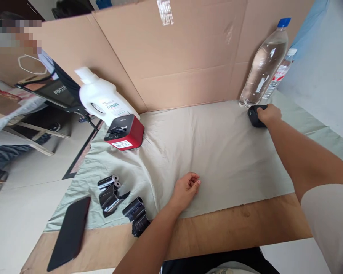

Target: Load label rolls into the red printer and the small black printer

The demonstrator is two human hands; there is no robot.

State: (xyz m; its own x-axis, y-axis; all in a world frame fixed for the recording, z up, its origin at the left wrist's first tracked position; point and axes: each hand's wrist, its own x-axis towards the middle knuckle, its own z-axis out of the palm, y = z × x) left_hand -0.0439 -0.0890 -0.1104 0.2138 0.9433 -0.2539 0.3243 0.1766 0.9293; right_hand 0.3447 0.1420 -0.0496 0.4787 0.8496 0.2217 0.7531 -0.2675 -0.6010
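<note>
At the far right, my right hand [270, 114] grips a small black box-like device [256, 117] near the foot of the large water bottle [265, 68]. The fingers' far side is hidden. My left hand [186, 190] rests on the grey-green cloth [217, 160] near its front edge, fingers curled in and nothing seen in them. To its left lie a used black ribbon on two small rolls [111, 194] and another black ribbon roll [136, 215]. Farther back sits a red and black boxy device [125, 132] with a white label.
A white jug [105, 95] leans behind the red device. A smaller bottle [280, 76] stands behind the large one. Cardboard [183, 57] walls the back. A black phone [70, 234] lies at the front left, over the wooden edge [234, 220]. Another person sits at left.
</note>
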